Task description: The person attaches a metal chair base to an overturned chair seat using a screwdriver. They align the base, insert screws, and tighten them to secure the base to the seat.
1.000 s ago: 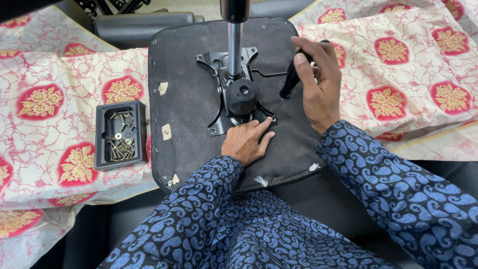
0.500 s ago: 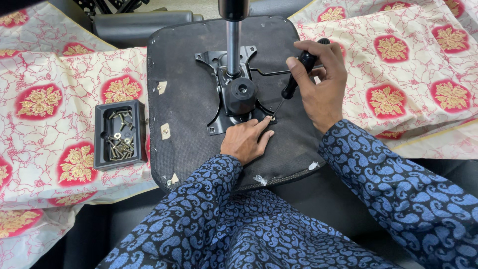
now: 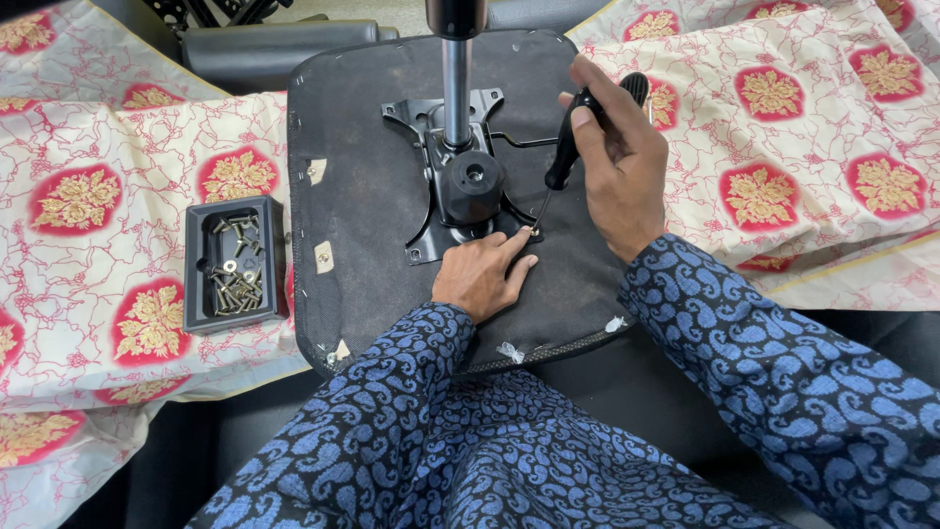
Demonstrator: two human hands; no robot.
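My right hand (image 3: 617, 167) grasps a screwdriver (image 3: 578, 137) at two o'clock; my left hand (image 3: 485, 274), fingers released, steadies the mounting plate (image 3: 431, 211).

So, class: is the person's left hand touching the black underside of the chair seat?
Touching. The head view shows the left hand lying flat on the seat underside, fingers beside the metal plate.

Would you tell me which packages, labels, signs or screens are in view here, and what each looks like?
Small black tray: rectangular open container on the patterned cloth, left of the seat underside; holds loose metal screws.
Pale tags: small beige patches along the seat's left edge; any print is unreadable.
No signs or screens.
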